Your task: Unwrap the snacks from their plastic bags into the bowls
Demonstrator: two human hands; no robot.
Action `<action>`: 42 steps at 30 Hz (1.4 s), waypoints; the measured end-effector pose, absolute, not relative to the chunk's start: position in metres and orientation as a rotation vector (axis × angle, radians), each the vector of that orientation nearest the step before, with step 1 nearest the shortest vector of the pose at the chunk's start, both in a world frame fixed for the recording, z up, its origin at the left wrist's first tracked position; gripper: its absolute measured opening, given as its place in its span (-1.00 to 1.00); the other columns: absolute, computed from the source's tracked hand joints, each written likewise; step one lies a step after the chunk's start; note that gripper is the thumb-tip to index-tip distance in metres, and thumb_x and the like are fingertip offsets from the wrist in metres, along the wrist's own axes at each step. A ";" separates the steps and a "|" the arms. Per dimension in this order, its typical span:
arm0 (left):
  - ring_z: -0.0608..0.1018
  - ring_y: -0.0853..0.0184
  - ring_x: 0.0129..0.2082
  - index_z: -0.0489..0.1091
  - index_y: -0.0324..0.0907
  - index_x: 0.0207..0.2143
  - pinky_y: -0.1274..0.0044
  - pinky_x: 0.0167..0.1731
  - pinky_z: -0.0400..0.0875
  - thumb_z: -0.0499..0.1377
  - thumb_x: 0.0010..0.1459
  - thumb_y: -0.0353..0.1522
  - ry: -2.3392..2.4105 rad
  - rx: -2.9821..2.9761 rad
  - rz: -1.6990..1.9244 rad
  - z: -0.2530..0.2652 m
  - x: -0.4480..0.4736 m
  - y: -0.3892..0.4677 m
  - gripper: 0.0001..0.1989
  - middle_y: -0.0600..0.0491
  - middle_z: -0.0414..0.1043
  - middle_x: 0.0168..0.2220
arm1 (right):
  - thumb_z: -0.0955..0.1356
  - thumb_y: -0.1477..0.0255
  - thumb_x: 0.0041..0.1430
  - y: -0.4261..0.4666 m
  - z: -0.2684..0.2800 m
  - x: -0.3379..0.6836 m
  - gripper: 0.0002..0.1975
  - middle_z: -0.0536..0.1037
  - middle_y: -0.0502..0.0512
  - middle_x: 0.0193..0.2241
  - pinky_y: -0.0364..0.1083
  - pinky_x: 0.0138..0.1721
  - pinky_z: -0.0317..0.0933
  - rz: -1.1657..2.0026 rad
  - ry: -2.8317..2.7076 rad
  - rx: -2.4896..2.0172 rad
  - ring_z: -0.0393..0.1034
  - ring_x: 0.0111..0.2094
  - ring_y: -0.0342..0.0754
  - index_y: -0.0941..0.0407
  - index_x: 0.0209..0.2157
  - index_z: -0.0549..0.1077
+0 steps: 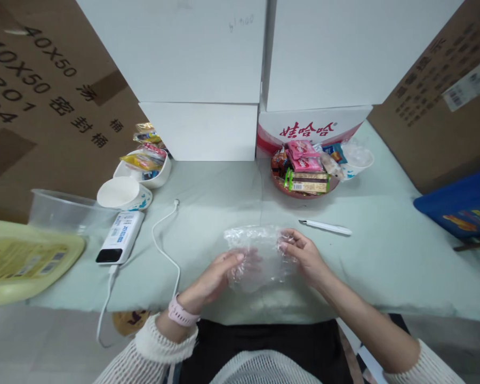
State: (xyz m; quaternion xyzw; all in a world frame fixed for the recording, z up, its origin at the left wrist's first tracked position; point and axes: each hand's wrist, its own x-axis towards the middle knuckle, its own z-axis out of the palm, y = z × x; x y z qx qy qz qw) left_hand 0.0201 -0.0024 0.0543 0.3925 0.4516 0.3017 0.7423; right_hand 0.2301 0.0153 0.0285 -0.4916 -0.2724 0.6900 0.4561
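Observation:
Between my two hands is a clear, crinkled plastic bag (260,266), held just above the front part of the table. My left hand (222,272) grips its left side, thumb on top and fingers showing through the film underneath. At the upper right of the bag, my right hand (302,253) pinches the edge between thumb and fingers. A white pen-like utility knife (326,228) lies on the cloth beyond my right hand. To the left of my left hand runs a white charging cable (166,256).
A bowl (278,184) of wrapped snacks and a paper cup (354,162) stand back right. On the left are a white snack basket (160,176), a paper cup (122,194), a power bank (120,237) and a yellow jug (32,261). White boxes (212,130) wall the back.

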 end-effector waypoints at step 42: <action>0.46 0.35 -0.38 0.42 -0.26 -0.33 0.52 -0.31 0.32 0.14 0.07 -0.30 0.953 1.255 0.447 0.049 0.045 0.019 -0.80 0.06 0.46 -0.39 | 0.20 0.62 0.12 0.021 0.049 0.259 -0.80 0.42 0.15 -0.20 0.03 -0.12 0.22 0.508 -1.877 -1.189 0.33 -0.11 0.01 0.08 -0.32 0.36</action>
